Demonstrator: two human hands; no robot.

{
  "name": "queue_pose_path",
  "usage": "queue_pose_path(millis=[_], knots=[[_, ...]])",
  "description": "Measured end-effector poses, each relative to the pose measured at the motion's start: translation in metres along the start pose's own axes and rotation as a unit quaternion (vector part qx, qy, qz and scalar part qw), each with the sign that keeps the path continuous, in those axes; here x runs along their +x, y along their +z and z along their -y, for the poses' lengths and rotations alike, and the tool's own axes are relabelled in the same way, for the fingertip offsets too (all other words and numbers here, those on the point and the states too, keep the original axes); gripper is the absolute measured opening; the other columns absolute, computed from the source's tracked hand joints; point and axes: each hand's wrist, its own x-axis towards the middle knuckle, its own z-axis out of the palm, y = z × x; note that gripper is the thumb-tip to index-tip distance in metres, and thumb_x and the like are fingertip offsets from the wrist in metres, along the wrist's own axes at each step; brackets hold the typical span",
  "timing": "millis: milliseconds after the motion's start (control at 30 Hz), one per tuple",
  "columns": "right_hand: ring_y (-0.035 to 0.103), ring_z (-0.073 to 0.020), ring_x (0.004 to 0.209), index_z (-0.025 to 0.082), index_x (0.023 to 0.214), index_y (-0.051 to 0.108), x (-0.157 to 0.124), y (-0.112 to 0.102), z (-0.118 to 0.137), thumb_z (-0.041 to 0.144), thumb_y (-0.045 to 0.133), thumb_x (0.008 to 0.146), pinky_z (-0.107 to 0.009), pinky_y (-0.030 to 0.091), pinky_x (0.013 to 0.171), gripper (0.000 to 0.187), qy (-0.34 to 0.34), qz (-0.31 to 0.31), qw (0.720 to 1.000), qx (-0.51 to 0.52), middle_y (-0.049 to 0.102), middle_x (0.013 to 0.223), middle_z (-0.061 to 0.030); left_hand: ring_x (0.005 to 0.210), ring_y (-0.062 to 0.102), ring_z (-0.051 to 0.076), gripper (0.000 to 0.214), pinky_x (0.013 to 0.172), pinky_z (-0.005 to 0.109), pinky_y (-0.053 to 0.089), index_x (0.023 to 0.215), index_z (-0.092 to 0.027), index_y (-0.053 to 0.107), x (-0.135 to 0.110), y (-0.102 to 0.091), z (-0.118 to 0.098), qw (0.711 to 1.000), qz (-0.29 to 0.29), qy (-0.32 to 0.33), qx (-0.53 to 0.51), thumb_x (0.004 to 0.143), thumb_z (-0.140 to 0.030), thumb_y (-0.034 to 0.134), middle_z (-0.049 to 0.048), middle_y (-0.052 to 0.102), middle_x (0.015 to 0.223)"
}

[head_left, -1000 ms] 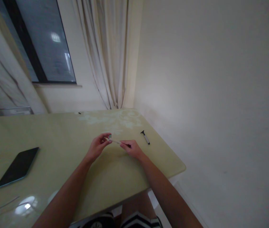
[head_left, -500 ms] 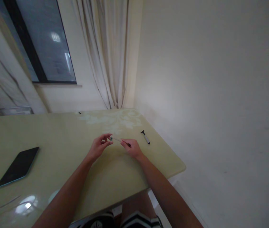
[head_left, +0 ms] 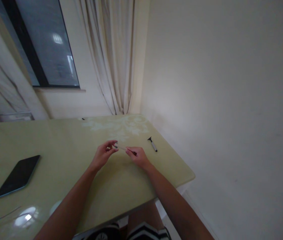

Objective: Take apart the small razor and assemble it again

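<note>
My left hand (head_left: pixel 103 154) is held above the table with thumb and fingers pinched on a small dark-and-pale piece (head_left: pixel 116 145), too small to identify. My right hand (head_left: pixel 138 156) closes around the dark reddish handle of a thin tool with a pale shaft (head_left: pixel 121 147). The shaft points left, and its tip meets or nearly meets the small piece; contact cannot be made out. To the right of my right hand, a razor (head_left: pixel 153 144) with a black head and a grey handle lies on the table.
The pale green glossy table (head_left: pixel 121 186) ends at a rounded corner on the right, beside a white wall (head_left: pixel 219 100). A dark tablet (head_left: pixel 18 176) lies at the left. A tiny black object (head_left: pixel 83 119) rests at the back edge, before the curtains (head_left: pixel 113 60).
Both hands stay in nearly the same place. The small piece looks slightly turned between my left fingers, and my right hand has shifted a little left with the thin tool.
</note>
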Motion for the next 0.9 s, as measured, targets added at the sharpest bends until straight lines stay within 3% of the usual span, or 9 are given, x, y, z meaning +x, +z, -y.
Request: queue_pose_path(millis=[100, 233, 333, 667, 800, 900], knots=[[0.063, -0.0177, 0.066, 0.017, 0.114, 0.082, 0.0000, 0.0000, -0.0024, 0.046, 0.059, 0.097, -0.027, 0.045, 0.063, 0.041, 0.015, -0.020, 1.000, -0.007, 0.078, 0.082, -0.0072, 0.069, 0.061, 0.015, 0.044, 0.067, 0.028, 0.052, 0.110, -0.018, 0.075, -0.0001, -0.0004, -0.0005, 1.000, -0.003, -0.002, -0.002, 0.073, -0.040, 0.080, -0.0001, 0.064, 0.081], [0.061, -0.0163, 0.063, 0.018, 0.114, 0.082, -0.0001, 0.0010, -0.0055, 0.046, 0.059, 0.097, -0.026, 0.043, 0.061, 0.040, -0.003, 0.018, 1.000, 0.007, 0.077, 0.080, -0.0056, 0.068, 0.061, 0.015, 0.045, 0.067, 0.028, 0.052, 0.111, -0.019, 0.075, -0.0001, -0.0006, 0.0012, 1.000, -0.004, -0.007, -0.011, 0.072, -0.040, 0.080, -0.0011, 0.063, 0.079], [0.060, -0.0165, 0.064, 0.017, 0.113, 0.082, -0.0001, 0.0015, -0.0061, 0.045, 0.059, 0.097, -0.026, 0.043, 0.062, 0.040, 0.007, -0.001, 1.000, 0.002, 0.078, 0.083, -0.0061, 0.071, 0.061, 0.015, 0.044, 0.068, 0.028, 0.052, 0.110, -0.019, 0.075, -0.0004, -0.0006, 0.0020, 1.000, -0.005, -0.007, -0.014, 0.072, -0.040, 0.081, -0.0006, 0.063, 0.081], [0.054, -0.0144, 0.061, 0.016, 0.111, 0.083, 0.0008, -0.0014, -0.0024, 0.049, 0.060, 0.097, -0.024, 0.038, 0.057, 0.042, 0.022, 0.044, 0.998, 0.038, 0.073, 0.074, -0.0037, 0.068, 0.059, 0.014, 0.044, 0.066, 0.027, 0.052, 0.109, -0.019, 0.076, 0.0008, -0.0014, 0.0069, 1.000, 0.000, 0.003, 0.004, 0.072, -0.041, 0.080, -0.0007, 0.063, 0.079], [0.055, -0.0146, 0.062, 0.016, 0.110, 0.083, 0.0004, -0.0008, -0.0031, 0.050, 0.059, 0.097, -0.024, 0.039, 0.058, 0.044, 0.033, 0.016, 0.999, 0.038, 0.074, 0.075, -0.0042, 0.070, 0.061, 0.015, 0.044, 0.066, 0.027, 0.053, 0.110, -0.019, 0.075, 0.0006, -0.0016, 0.0060, 1.000, -0.004, 0.002, -0.001, 0.073, -0.043, 0.080, 0.0009, 0.066, 0.084], [0.057, -0.0155, 0.064, 0.017, 0.108, 0.084, 0.0000, -0.0008, -0.0027, 0.049, 0.061, 0.096, -0.025, 0.041, 0.059, 0.041, 0.024, 0.035, 0.998, 0.043, 0.075, 0.076, -0.0047, 0.068, 0.060, 0.014, 0.045, 0.065, 0.026, 0.052, 0.111, -0.019, 0.075, 0.0002, -0.0015, 0.0045, 1.000, -0.008, 0.000, -0.003, 0.073, -0.042, 0.080, 0.0008, 0.066, 0.085]])
